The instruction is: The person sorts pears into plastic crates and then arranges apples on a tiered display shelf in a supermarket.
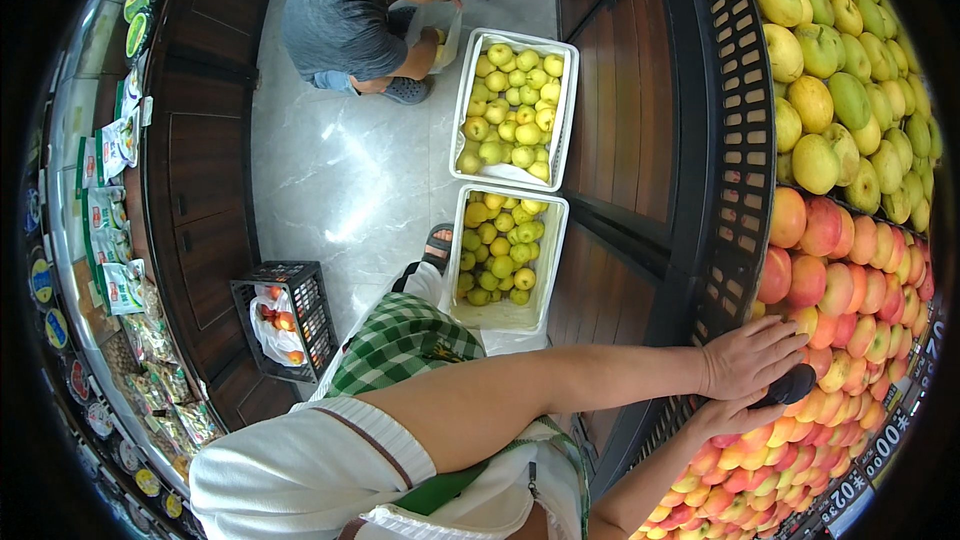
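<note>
My left hand [754, 357] lies palm down with its fingers spread over the near edge of the piled red and yellow apples [821, 285]. Just below it, my right hand [739, 415] has its fingers around a black rounded object [789, 385], whose kind I cannot tell. The left thumb is close to that object, and the hands partly cover each other. Fruit surrounds both hands. Beyond them, yellow-green apples or pears [816, 163] fill the display's upper part. A black slatted rim [739, 165] runs along its near side.
Two white crates [568, 109] [555, 270] of yellow-green fruit stand on the floor beside the wooden display base [622, 105]. A person [337, 22] crouches there with a plastic bag [450, 37]. A black crate [322, 315] holds bagged red fruit. Packaged goods [112, 225] line the left shelf.
</note>
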### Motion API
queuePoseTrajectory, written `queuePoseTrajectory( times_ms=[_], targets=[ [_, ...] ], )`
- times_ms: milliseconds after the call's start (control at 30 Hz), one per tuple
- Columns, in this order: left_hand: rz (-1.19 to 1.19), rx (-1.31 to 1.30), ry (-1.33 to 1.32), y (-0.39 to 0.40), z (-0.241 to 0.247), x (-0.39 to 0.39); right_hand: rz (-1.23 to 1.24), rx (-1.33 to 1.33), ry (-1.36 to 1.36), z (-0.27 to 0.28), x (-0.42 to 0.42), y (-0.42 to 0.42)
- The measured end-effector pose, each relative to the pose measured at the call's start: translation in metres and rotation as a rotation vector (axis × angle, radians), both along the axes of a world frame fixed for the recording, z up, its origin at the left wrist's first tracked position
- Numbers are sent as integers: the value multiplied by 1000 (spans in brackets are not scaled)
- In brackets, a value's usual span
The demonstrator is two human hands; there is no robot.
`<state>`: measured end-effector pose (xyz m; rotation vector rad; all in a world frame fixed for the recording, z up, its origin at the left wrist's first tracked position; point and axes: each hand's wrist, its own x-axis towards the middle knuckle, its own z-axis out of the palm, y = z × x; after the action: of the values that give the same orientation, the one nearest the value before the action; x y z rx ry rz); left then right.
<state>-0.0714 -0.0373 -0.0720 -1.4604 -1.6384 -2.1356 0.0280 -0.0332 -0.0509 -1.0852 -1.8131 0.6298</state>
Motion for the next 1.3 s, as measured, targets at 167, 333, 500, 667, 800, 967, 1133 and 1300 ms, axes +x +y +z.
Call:
queuePoseTrajectory(
  times_ms=[167,333,500,667,800,967,1133,1300],
  targets=[
    [27,-1,10,-1,0,0,-83,179,-62,-1,-10,-7],
    [-7,-15,10,-2,1,-1,-115,230,-148,4,-16,-12],
    [5,-6,19,-1,0,1,-105,222,-144,2,-10,-8],
    [-4,-9,15,-2,0,0,-123,238,-163,1,-10,-8],
    [-3,-20,27,-3,1,-2,-136,265,-202,4,-13,-10],
    [-3,-29,33,-2,0,-3,-134,264,-217,4,-13,-9],
    [-6,-30,42,-3,0,-1,-146,253,-183,5,-16,-12],
    [0,-20,29,-3,1,-3,-147,239,-192,5,-16,-11]
  ],
)
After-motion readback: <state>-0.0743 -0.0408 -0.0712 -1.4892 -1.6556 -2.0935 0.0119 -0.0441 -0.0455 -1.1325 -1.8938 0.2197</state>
